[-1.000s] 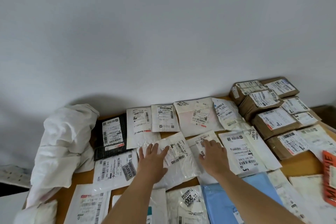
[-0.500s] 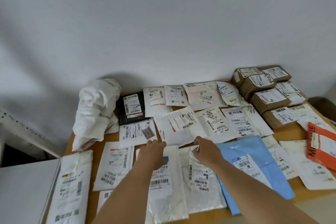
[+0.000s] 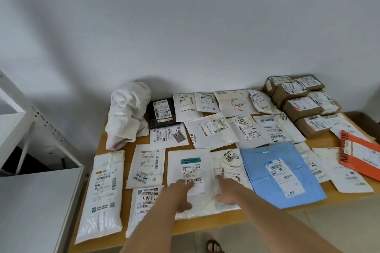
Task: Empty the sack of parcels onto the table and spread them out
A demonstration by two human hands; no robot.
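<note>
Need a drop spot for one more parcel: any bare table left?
Bare wood between the brown boxes, blue mailer and orange mailer. A strip below the crumpled sack. The front edge is free but thin. Centre and back rows are packed and overlapping.

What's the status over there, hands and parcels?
Left hand and right hand open, flat on white parcels. Sack empty, crumpled far left. Parcels spread over table. Nothing blocking.

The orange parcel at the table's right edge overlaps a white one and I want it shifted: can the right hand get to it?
Probably yes. The right hand lies open on white mailers, holding nothing, and only flat parcels like the blue mailer lie between it and the orange parcel.
</note>
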